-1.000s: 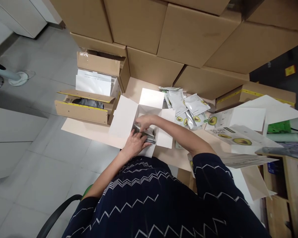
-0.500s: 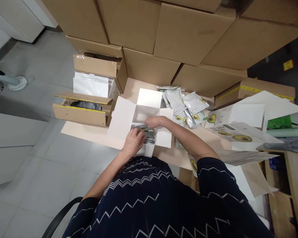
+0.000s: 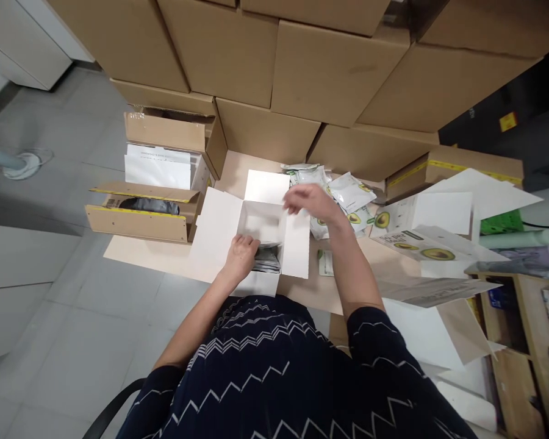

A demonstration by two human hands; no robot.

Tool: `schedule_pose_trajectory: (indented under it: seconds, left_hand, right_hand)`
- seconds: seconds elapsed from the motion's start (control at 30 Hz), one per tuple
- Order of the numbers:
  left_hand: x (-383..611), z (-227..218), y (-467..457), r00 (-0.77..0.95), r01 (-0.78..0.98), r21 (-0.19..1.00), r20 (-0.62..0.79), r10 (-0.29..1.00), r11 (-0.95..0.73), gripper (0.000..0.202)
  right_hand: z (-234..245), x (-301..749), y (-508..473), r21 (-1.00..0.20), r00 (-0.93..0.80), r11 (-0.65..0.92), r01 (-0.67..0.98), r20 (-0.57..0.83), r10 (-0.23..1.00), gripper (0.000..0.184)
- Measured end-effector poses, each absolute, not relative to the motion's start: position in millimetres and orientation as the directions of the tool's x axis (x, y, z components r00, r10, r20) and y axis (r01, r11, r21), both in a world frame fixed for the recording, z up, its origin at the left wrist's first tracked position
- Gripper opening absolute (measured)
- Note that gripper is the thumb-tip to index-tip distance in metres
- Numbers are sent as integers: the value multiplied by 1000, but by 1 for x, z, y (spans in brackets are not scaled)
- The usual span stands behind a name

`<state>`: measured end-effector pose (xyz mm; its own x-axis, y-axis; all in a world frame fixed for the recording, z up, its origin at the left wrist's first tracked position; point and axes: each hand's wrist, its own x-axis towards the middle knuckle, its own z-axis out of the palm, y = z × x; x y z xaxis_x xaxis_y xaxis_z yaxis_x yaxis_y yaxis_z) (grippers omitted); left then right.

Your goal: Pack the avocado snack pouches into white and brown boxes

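Observation:
An open white carton (image 3: 261, 216) with its flaps folded out stands on the table in front of me. Silvery sachets (image 3: 268, 258) lie stacked in the near part of it. My left hand (image 3: 241, 256) reaches over the carton's left side, its fingers bent together on the stack's far edge; the fingertips are partly hidden. My right hand (image 3: 310, 201) is in the air above the right flap, beside a pile of white avocado-printed sachets (image 3: 352, 192). Its fingers are loosely curved and apart, with nothing seen in them.
Large brown boxes (image 3: 269, 128) are stacked behind the table. Opened brown cartons (image 3: 137, 225) stand at the left, one holding white boxes (image 3: 158, 169). Unfolded avocado-printed cartons (image 3: 432, 244) lean at the right. One small sachet (image 3: 326, 263) lies right of the white carton.
My right hand has left the sachets inside the carton and moved up and right towards the pile. My left hand stays at the stack. The view has shifted slightly.

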<state>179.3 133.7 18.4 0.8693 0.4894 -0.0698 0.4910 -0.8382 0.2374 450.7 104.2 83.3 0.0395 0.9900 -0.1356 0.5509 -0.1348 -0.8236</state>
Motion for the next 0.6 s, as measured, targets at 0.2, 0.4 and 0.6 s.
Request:
schedule_pose_trajectory:
  seconds: [0.2, 0.4, 0.6]
  left_hand:
    - [178, 22, 133, 877, 478, 234, -68, 476, -847, 42]
    - [178, 26, 131, 877, 480, 206, -87, 472, -853, 44]
    - [176, 29, 129, 882, 471, 171, -99, 460, -866, 42]
  right_hand:
    - [-22, 533, 94, -416, 693, -708, 571, -219, 687, 87]
    - [-87, 515, 59, -274, 716, -749, 603, -226, 660, 74]
    - [-65, 510, 34, -262, 711, -737, 623, -204, 673, 59]
